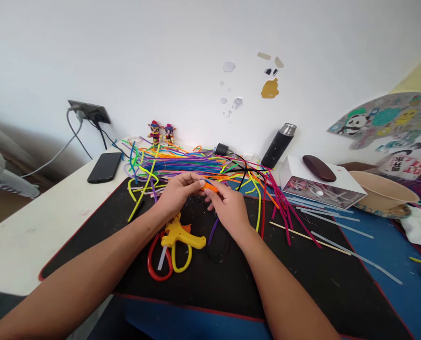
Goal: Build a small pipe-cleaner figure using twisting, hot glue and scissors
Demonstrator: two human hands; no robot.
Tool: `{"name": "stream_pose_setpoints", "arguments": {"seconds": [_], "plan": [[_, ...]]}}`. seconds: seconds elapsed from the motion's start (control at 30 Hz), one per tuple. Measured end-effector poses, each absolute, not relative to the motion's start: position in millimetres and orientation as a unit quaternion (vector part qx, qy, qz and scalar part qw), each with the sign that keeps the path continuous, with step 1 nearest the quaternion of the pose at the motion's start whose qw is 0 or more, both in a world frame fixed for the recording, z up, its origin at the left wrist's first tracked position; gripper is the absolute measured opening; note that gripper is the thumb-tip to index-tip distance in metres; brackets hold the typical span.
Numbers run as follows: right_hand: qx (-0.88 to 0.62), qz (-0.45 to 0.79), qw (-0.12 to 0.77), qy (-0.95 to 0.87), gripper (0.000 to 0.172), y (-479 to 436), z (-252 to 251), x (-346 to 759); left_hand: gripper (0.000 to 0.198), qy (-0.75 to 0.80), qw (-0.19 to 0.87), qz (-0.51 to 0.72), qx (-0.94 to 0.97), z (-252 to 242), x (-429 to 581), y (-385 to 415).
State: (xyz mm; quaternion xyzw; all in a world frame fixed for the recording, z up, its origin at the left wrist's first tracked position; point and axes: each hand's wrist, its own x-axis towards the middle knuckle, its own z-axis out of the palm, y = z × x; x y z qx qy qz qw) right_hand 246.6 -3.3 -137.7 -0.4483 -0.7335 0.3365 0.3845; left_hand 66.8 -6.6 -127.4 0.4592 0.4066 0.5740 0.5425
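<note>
My left hand (179, 191) and my right hand (230, 208) meet over the black mat, their fingertips closed on a small orange pipe cleaner piece (211, 187). A bit of blue shows beside the left thumb; the fingers hide much of the piece. Below the left hand lies a yellow glue gun (182, 237) with a clear glue stick (162, 258) out of its back. Under it are scissors (150, 264) with one red and one yellow loop. A short purple pipe cleaner (213, 231) lies below the right hand.
Behind the hands spreads a heap of coloured pipe cleaners (192, 165). Two small figures (155, 133), a black phone (105, 167), a leaning dark flask (277, 147) and a white box (352, 184) stand around. Glue sticks (355, 257) and a wooden skewer (309, 239) lie right.
</note>
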Motion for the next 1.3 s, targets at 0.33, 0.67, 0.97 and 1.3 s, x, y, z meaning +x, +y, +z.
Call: {"name": "stream_pose_setpoints", "arguments": {"seconds": [0.33,0.67,0.97,1.3], "plan": [[-0.415,0.507,0.413,-0.633,0.059,-4,-134,239,0.042,0.42,0.505,0.605,0.45,-124,66,-6],[-0.404,0.607,0.43,-0.532,0.068,2,-127,246,0.042,0.418,0.465,0.682,0.38,-128,53,6],[-0.396,0.637,0.427,-0.506,0.064,-1,-131,238,0.038,0.42,0.474,0.615,0.47,-127,64,-5],[-0.367,0.651,0.433,-0.505,0.059,-4,-129,238,0.037,0.377,0.548,0.607,0.434,-120,67,-10]]}}
